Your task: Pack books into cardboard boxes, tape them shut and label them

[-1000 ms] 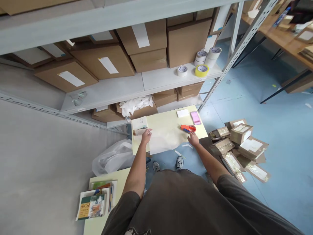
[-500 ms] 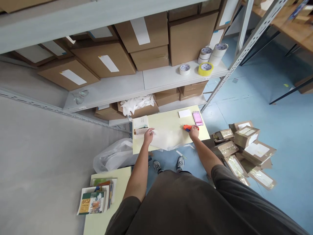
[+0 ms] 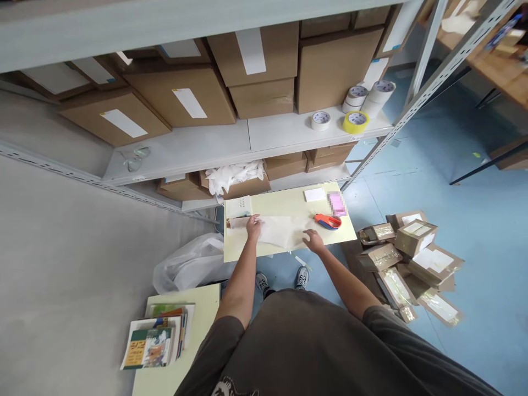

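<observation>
A translucent white wrapping sheet (image 3: 275, 230) lies spread over the pale yellow table (image 3: 289, 202). My left hand (image 3: 253, 226) pinches it near its left end, fingers closed. At the sheet's right end, my right hand (image 3: 313, 241) hovers or rests with fingers apart, holding nothing. An orange and blue tool with a looped handle (image 3: 328, 221) lies on the table just beyond my right hand. Left of my left hand, a light-covered book (image 3: 238, 207) lies on the table, with the wrapping sheet partly over its lower part.
A white card stack (image 3: 314, 194) and a pink blurred item (image 3: 337, 203) lie at the table's far right. Behind stands a shelf (image 3: 272, 135) with cartons and tape rolls (image 3: 355, 122). Taped parcels (image 3: 416, 236) are heaped on the floor; books (image 3: 152, 344) lie at lower left.
My right hand has let go of the orange and blue tool, now lying on the table, and moved left and nearer me to the sheet's right end. My left hand still grips the sheet.
</observation>
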A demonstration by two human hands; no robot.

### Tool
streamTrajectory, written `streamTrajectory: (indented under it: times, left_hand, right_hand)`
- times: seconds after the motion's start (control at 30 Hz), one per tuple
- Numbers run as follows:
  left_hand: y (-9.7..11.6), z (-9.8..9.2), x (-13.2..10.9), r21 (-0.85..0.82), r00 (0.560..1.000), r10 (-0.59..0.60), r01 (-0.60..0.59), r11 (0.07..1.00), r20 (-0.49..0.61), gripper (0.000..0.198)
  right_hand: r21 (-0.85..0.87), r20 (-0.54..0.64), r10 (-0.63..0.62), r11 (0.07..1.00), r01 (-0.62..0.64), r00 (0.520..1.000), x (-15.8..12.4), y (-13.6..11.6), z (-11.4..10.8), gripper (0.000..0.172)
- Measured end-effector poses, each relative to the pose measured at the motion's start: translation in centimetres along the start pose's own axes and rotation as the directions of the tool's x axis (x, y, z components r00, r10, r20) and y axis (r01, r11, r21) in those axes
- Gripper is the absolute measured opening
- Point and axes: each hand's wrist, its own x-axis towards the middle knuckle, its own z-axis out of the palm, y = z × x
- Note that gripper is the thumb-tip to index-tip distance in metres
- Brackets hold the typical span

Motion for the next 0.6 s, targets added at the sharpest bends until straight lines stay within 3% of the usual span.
streamTrajectory:
  times: [0.07, 0.17, 0.27, 0.4, 0.5, 0.6]
  left_hand:
    - [-0.4, -0.1, 0.9, 0.068, 0.996, -0.03, 0.035, 0.997, -0.08, 0.048]
    - [-1.4, -1.1, 2.1, 0.198, 0.988, -0.021, 0.051, 0.979, -0.151, 0.049]
    - [-3.8, -3.6, 2.1, 0.259, 0.972, -0.009, 0.071, 0.963, -0.234, 0.054]
    - [-8.7, -8.4, 0.1, 0.314, 0.918, -0.086, 0.219, 0.924, -0.387, 0.067]
    - [-11.9, -11.3, -1.0, 0.344, 0.891, -0.221, 0.367, 0.864, -0.397, 0.075]
    - [-13.7, -12.7, -0.7, 0.332, 0.905, -0.298, 0.393, 0.858, -0.303, 0.065]
  right_hand:
    - [-0.045, 0.083, -0.093, 0.994, 0.097, 0.992, -0.2, -1.0, 1.9, 0.071]
    - [-0.112, 0.174, 0.045, 0.993, -0.026, 0.984, 0.5, -1.7, 3.8, 0.085]
    - [-0.156, 0.16, 0.191, 0.974, -0.167, 0.968, 1.4, -1.8, 4.9, 0.078]
    - [-0.161, 0.063, 0.223, 0.964, -0.211, 0.973, 1.9, -1.9, 6.1, 0.068]
    - [-0.176, 0.042, 0.289, 0.944, -0.278, 0.956, 2.1, -2.5, 6.9, 0.075]
    - [-0.189, 0.023, 0.365, 0.916, -0.355, 0.931, 2.5, -3.6, 7.7, 0.079]
